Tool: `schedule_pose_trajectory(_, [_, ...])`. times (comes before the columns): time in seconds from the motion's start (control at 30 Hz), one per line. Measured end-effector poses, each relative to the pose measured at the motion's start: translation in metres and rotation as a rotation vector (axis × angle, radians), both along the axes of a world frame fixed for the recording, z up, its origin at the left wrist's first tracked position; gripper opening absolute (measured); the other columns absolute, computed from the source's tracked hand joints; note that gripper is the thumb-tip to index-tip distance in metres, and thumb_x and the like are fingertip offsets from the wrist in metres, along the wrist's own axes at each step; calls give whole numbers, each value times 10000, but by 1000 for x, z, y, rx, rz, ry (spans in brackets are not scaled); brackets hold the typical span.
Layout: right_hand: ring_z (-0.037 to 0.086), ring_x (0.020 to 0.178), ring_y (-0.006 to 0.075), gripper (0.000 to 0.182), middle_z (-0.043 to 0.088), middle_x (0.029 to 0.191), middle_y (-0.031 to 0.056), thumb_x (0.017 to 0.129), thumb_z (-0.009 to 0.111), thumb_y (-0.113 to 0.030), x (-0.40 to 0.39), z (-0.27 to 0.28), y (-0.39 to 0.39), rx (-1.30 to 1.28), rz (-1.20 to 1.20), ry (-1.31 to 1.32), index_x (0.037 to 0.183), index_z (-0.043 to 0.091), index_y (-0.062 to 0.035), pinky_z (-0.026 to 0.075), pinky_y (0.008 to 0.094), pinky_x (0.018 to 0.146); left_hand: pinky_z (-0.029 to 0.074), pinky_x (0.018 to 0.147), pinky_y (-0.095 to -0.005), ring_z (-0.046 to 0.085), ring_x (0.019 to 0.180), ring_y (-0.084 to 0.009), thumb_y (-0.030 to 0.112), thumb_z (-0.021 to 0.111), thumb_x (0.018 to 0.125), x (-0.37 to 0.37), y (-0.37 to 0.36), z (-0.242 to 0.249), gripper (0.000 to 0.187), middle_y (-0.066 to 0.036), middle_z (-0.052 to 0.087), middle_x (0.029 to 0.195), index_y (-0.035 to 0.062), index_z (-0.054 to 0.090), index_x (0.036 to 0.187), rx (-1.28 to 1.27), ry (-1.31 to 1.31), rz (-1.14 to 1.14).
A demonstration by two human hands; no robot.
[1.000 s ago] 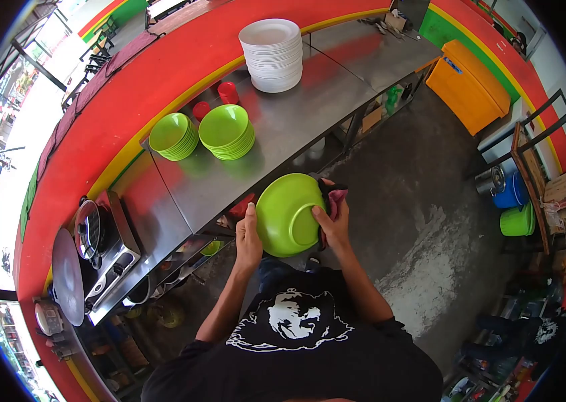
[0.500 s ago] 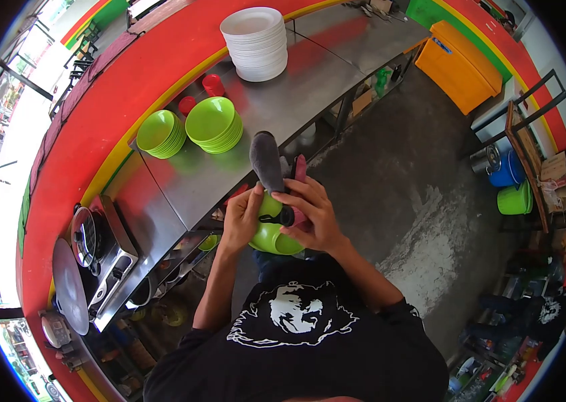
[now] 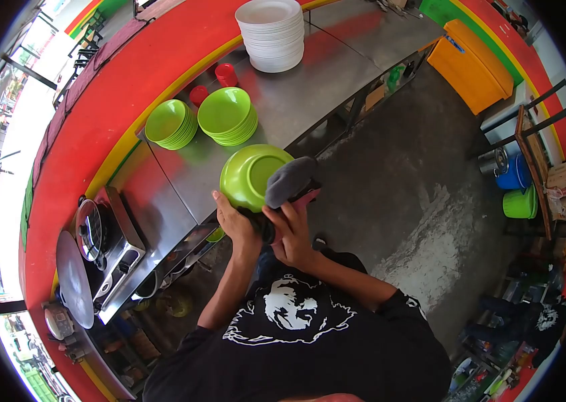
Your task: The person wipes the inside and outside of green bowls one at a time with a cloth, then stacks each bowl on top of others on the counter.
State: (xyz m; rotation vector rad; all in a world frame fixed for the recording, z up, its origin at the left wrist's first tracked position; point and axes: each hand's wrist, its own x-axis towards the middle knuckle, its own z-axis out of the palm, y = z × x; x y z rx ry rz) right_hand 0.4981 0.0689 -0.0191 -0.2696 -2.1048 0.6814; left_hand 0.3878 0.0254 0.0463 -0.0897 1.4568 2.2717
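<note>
A green bowl [image 3: 248,175] is tilted in front of my chest, with its underside and foot ring facing me. My left hand [image 3: 237,224] is closed on the bowl's lower edge. Bunched in my right hand [image 3: 294,236] is a grey and pink cloth [image 3: 290,182], which lies against the bowl's right side. Some of my right fingers are hidden by the cloth. Just beyond the bowl, a larger stack of green bowls [image 3: 227,115] and a smaller stack of green bowls [image 3: 171,124] stand on the steel counter [image 3: 169,171].
White plates [image 3: 273,40] are piled at the back of the counter, near two red cups [image 3: 226,75]. A stove [image 3: 119,251] with a lidded pan [image 3: 90,228] is at left. An orange box [image 3: 470,67] stands at the upper right, beyond the concrete floor [image 3: 390,174].
The bowl has risen away from my body and turned so its underside shows. The cloth has swung to the right and now lies lower, along the bowl's side.
</note>
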Motion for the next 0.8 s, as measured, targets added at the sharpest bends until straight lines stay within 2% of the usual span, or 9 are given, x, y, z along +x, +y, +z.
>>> schedule_pose_trajectory(0.07, [499, 1291, 376, 495, 511, 1489, 102, 858, 635, -228, -11, -11, -10, 109, 12, -73, 1337, 645, -99, 276, 547, 1164, 561, 841, -346, 688, 949, -244, 400, 345, 1105, -18, -10, -15, 494, -151, 680, 1097, -6, 606, 1214, -93, 17, -108])
schedule_pose_trajectory(0.13, [511, 1285, 351, 461, 519, 1491, 86, 861, 635, -254, -32, -7, -7, 141, -3, -105, 1296, 657, -105, 279, 544, 1163, 540, 816, -330, 679, 942, -234, 343, 427, 1088, -45, -20, -56, 399, -145, 684, 1091, 2, 612, 1180, -131, 84, -158])
schedule_pose_trajectory(0.2, [520, 1281, 337, 447, 534, 1476, 81, 856, 650, -267, -51, 5, -4, 131, 6, -113, 1277, 655, -117, 274, 551, 1167, 527, 778, -332, 670, 914, -221, 327, 468, 1072, -80, -44, -89, 358, -123, 680, 1084, 9, 616, 1150, -276, 455, -353])
schedule_pose_trajectory(0.3, [525, 1283, 341, 460, 564, 1425, 92, 847, 683, -273, -86, 41, 6, 46, 11, -98, 1281, 631, -131, 267, 567, 1174, 474, 676, -294, 573, 766, -122, 386, 434, 1098, -87, -38, -42, 424, -8, 621, 898, 26, 635, 998, -482, 900, -256])
schedule_pose_trajectory(0.37, [521, 1293, 355, 463, 584, 1384, 97, 855, 687, -287, -113, 65, 16, -30, -32, -120, 1285, 618, -128, 276, 568, 1169, 454, 658, -249, 499, 706, -69, 411, 374, 1121, -101, -28, -11, 524, 55, 543, 742, 22, 640, 891, -283, 329, -328])
schedule_pose_trajectory(0.5, [573, 1238, 355, 508, 603, 1280, 162, 830, 740, -171, -155, 66, 44, -595, 133, -26, 1304, 589, -65, 413, 424, 1094, 306, 555, -268, 339, 660, -32, 410, 392, 1119, -157, -52, 3, 531, 93, 408, 694, 32, 589, 802, -419, 557, -582])
schedule_pose_trajectory(0.53, [620, 1155, 298, 501, 614, 1232, 164, 839, 746, -122, -163, 60, 46, -641, 144, -36, 1303, 579, -39, 469, 360, 1016, 232, 534, -286, 282, 647, -36, 406, 415, 1114, -160, -50, 18, 523, 99, 363, 692, 41, 506, 752, -332, 588, -579])
schedule_pose_trajectory(0.67, [615, 1027, 151, 382, 638, 1070, 79, 930, 695, -148, -183, 44, 32, -868, 183, 26, 1284, 594, -42, 493, 294, 905, 234, 515, -301, 287, 614, -46, 380, 431, 1112, -205, -66, 7, 538, 77, 336, 636, 27, 444, 706, -319, 700, -723])
schedule_pose_trajectory(0.8, [600, 935, 120, 321, 643, 999, 40, 1029, 581, -264, -182, 2, 28, -1224, 20, 18, 1235, 608, -20, 487, 274, 834, 221, 481, -326, 277, 538, -66, 347, 453, 1105, -236, -76, 8, 546, 29, 295, 571, 21, 408, 669, -181, 777, -769])
